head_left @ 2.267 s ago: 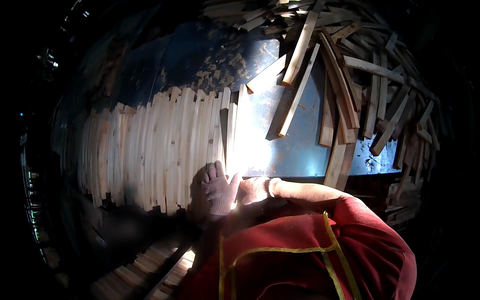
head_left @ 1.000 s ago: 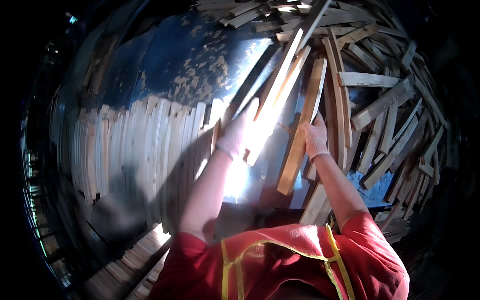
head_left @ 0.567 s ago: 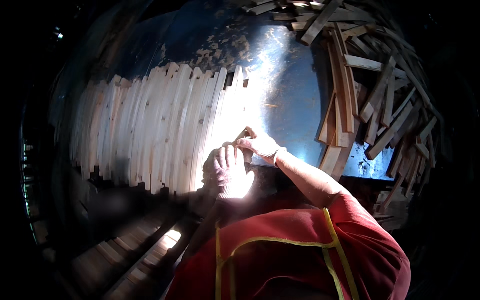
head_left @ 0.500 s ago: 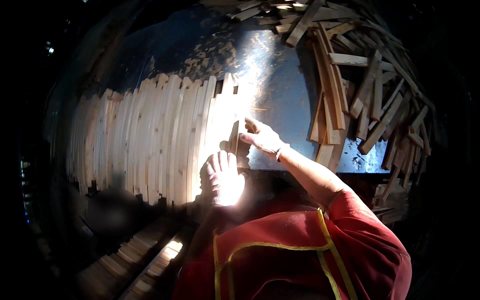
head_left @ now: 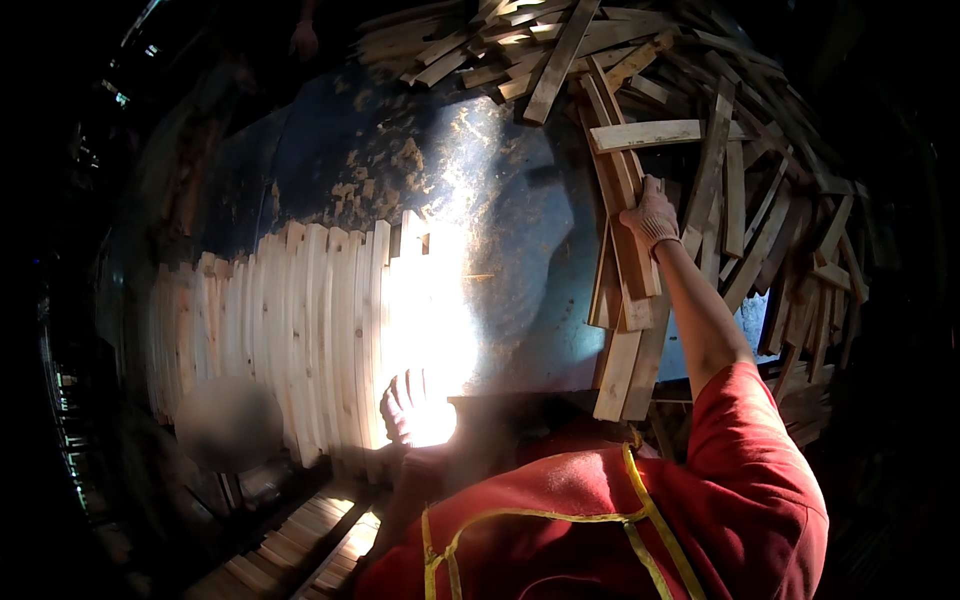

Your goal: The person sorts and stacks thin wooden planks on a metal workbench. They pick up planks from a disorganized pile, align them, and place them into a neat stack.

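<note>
My left hand (head_left: pixel 420 412), in a pale knit glove, lies with its fingers stretched out at the near end of a row of light wooden slats (head_left: pixel 315 340). Bright sunlight washes out part of that hand and the slats beside it. Further right, my gloved right hand (head_left: pixel 655 215) reaches over a loose stack of long slats. Its fingers curl round the edge of one wooden slat (head_left: pixel 637 272), and the fingertips are partly hidden. A short pale board (head_left: pixel 660 134) lies crosswise just beyond it.
The dark blue worn tabletop (head_left: pixel 505 335) spreads between row and stack. A jumbled heap of wooden slats (head_left: pixel 765 235) covers the right and far side. Another person's hand (head_left: pixel 304 40) shows at the far left. More slats (head_left: pixel 290 555) lie below the table's near edge.
My right hand has left the row's right edge and moved right onto the loose stack, closing on a slat. My left hand stays at the row's near end. The view has shifted.
</note>
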Motion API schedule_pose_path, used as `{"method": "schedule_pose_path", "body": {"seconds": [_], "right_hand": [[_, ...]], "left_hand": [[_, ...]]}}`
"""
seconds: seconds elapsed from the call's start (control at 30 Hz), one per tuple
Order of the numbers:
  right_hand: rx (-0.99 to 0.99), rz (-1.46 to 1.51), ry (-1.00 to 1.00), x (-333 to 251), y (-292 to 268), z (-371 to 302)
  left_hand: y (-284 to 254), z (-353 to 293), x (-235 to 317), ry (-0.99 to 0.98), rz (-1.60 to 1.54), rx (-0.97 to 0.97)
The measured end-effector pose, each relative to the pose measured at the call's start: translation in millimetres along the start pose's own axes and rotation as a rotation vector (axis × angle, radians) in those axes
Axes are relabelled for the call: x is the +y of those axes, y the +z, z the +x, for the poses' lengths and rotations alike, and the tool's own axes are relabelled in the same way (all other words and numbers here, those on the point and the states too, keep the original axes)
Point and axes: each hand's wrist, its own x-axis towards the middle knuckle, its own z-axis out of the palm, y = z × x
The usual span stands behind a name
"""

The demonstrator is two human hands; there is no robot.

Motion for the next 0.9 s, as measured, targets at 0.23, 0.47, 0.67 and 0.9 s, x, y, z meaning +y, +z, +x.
{"method": "schedule_pose_path", "body": {"seconds": [0.23,0.47,0.67,0.9], "right_hand": [[-0.377,1.436,-0.275,1,71,-155],[-0.365,0.631,-0.6,-43,232,-294],[-0.384,0.921,-0.514,-98,198,-336],[-0.703,0.652,-0.771,-145,178,-425]], "left_hand": [[-29,19,44,0.052,-0.288,-0.243],[-24,42,44,-0.068,-0.501,-0.103],[-38,-13,-18,-0.141,-0.785,0.015],[-75,-23,-89,-0.698,-1.474,-0.229]]}}
